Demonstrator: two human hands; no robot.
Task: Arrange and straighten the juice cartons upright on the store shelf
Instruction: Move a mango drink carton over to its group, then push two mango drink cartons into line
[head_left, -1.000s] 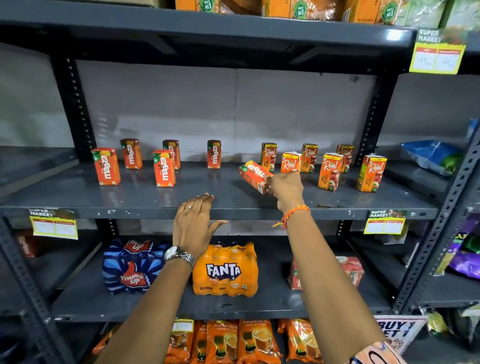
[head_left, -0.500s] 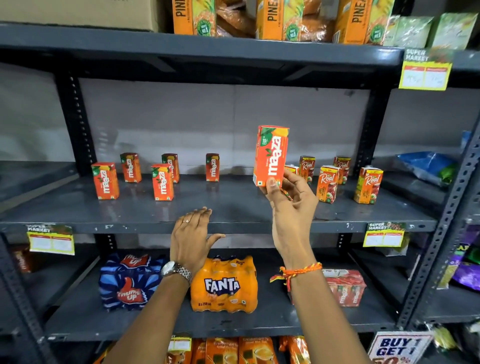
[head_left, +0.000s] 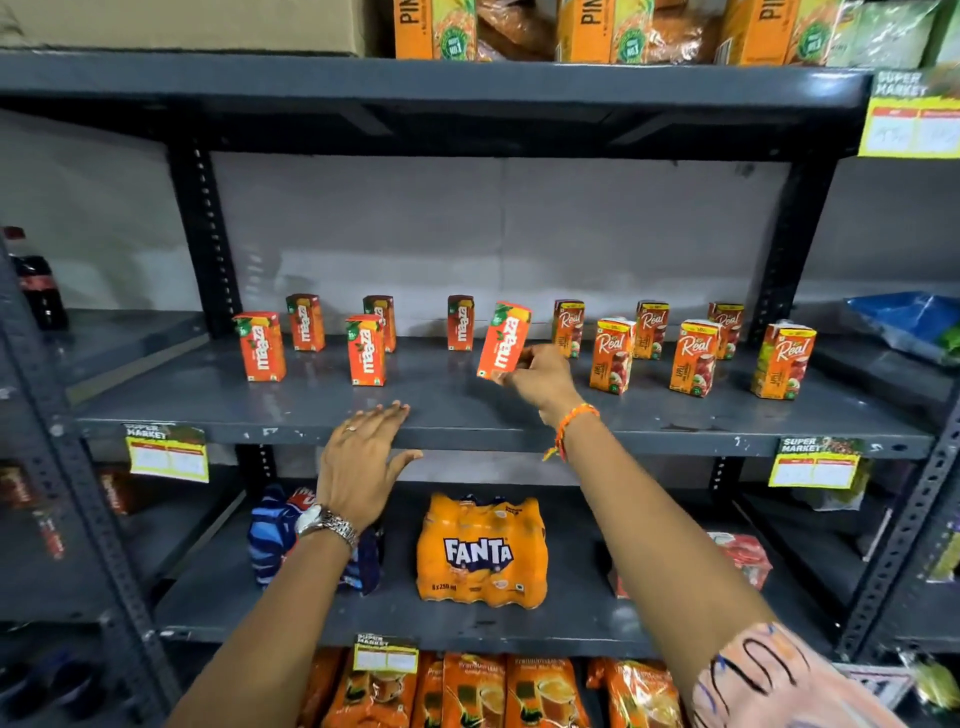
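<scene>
While right hand (head_left: 540, 382) pinches tilted Maaza carton (head_left: 503, 340), left hand (head_left: 361, 460) spread on shelf edge (head_left: 467, 431).

The left hand (head_left: 363, 467) wears a ring (head_left: 351, 428) on one finger and a silver metal-link watch (head_left: 324, 522) at the wrist. The right hand (head_left: 540, 379) has an orange braided thread (head_left: 571, 423) tied round its wrist. At five o'clock, a pale peach sleeve (head_left: 769, 675) carries dark blue looping marks.
</scene>
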